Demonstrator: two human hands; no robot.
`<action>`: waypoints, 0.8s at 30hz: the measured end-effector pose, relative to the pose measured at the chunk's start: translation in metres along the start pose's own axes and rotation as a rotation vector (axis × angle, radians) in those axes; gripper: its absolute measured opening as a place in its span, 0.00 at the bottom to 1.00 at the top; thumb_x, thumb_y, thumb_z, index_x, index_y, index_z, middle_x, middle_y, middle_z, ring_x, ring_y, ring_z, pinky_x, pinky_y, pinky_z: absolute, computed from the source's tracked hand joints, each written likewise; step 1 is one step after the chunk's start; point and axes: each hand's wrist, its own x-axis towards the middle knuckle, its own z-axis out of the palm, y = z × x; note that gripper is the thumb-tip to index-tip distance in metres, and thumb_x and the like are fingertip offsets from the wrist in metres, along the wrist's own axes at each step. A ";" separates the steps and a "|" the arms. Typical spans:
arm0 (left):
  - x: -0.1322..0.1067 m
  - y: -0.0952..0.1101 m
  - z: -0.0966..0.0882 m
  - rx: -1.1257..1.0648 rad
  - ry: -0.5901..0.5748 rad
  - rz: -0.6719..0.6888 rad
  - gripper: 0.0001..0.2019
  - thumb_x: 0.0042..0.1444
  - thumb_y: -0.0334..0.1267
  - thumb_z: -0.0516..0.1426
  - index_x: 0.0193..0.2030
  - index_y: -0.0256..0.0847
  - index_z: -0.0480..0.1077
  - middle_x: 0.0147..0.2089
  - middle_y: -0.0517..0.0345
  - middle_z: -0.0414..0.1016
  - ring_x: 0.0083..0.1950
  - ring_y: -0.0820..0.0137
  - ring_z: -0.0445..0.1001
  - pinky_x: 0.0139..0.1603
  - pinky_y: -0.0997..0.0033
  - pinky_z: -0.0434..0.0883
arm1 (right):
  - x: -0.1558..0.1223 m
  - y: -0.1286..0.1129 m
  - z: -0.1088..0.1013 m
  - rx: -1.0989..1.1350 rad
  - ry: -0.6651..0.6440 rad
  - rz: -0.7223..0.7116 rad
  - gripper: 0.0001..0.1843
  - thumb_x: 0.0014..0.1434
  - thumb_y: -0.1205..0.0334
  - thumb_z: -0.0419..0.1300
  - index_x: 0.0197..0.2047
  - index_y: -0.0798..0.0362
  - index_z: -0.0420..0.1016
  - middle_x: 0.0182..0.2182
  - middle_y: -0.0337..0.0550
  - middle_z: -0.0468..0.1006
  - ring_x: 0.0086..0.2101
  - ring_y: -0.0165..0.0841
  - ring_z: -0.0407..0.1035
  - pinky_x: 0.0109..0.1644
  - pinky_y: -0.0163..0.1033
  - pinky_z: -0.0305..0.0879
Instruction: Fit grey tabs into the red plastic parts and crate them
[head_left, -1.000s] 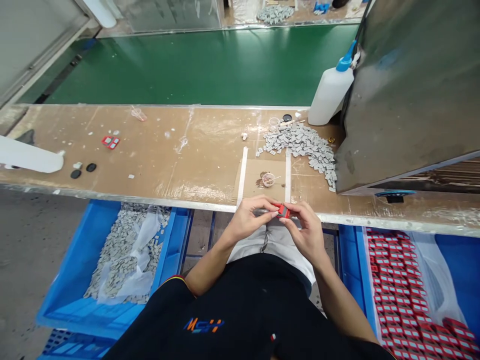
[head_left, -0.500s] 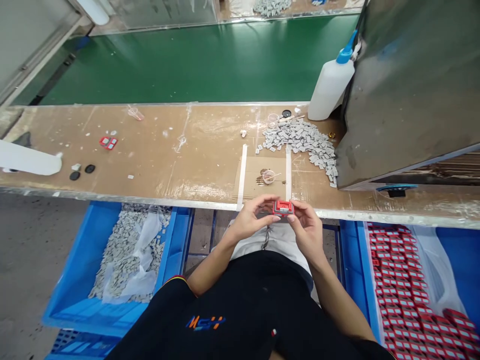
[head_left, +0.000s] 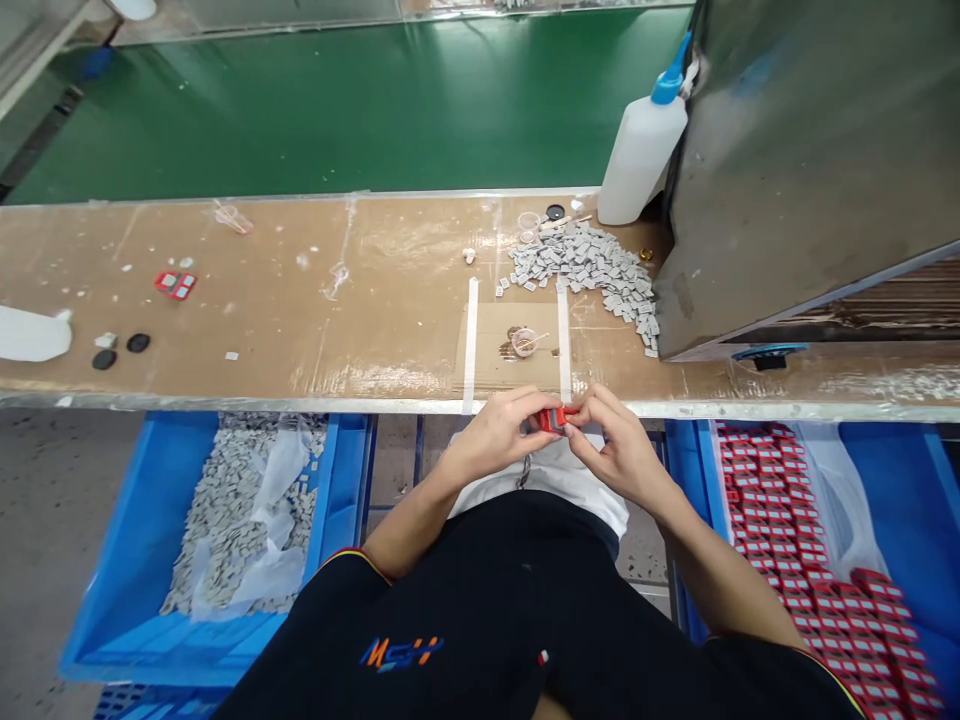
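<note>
My left hand [head_left: 501,436] and my right hand [head_left: 616,447] meet just below the front edge of the brown workbench [head_left: 315,300]. Both pinch one small red plastic part [head_left: 554,417] between their fingertips, left hand from the left, right hand from the right. The part is mostly covered by my fingers. Straight ahead on the bench lies a small cup with a stick [head_left: 523,341] between two white tape strips. A heap of small grey pieces [head_left: 592,268] lies beyond it to the right.
A white squeeze bottle with a blue cap [head_left: 640,145] stands by a large dark metal box [head_left: 810,160]. Under the bench, a blue bin of grey pieces [head_left: 247,520] sits left, a blue bin of red parts [head_left: 802,560] right. A green conveyor belt [head_left: 337,110] runs behind.
The red part was held flat and face up half a second ago; now my fingers close over it and it shows mostly edge-on. The view has shifted slightly.
</note>
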 end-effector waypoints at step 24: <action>0.000 -0.040 -0.026 -0.183 0.200 -0.428 0.28 0.43 0.70 0.65 0.34 0.44 0.80 0.32 0.53 0.85 0.35 0.56 0.85 0.37 0.65 0.84 | -0.076 0.157 -0.272 -0.673 1.161 0.395 0.11 0.62 0.59 0.56 0.27 0.48 0.65 0.28 0.46 0.68 0.36 0.41 0.67 0.45 0.48 0.65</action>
